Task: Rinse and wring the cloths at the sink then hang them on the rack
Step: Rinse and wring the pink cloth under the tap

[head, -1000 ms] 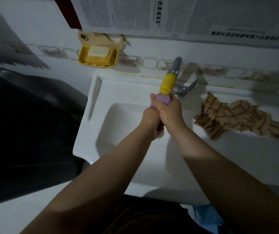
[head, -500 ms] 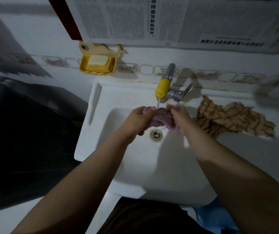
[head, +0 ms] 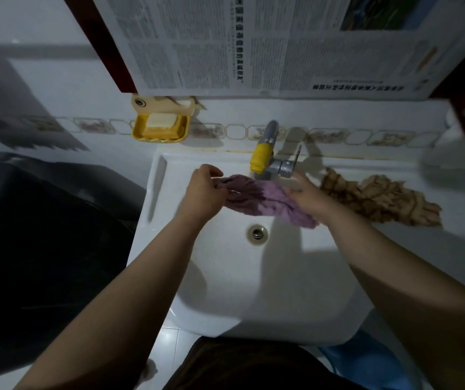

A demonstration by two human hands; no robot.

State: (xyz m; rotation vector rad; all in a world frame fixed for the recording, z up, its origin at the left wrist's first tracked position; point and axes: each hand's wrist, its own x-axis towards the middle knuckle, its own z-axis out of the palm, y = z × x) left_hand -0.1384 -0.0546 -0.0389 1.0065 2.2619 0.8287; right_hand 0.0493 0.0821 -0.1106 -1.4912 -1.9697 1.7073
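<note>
A purple cloth (head: pixel 265 197) is stretched between both hands over the white sink (head: pixel 225 280), just below the yellow-tipped tap (head: pixel 260 156). My left hand (head: pixel 204 192) grips its left end and my right hand (head: pixel 308 195) grips its right end, with a loose corner hanging below the right hand. A brown patterned cloth (head: pixel 377 199) lies crumpled on the sink's right ledge, apart from my hands. No rack is in sight.
A yellow soap dish (head: pixel 159 128) with a soap bar hangs on the wall at the left of the tap. Newspaper sheets (head: pixel 267 43) cover the wall above. A dark bulky object (head: pixel 28 249) stands left of the sink. The drain (head: pixel 258 233) lies below the cloth.
My hands have moved apart, and the purple cloth has gone from a tight bunch under the tap to a spread strip between them. The camera view has shifted back.
</note>
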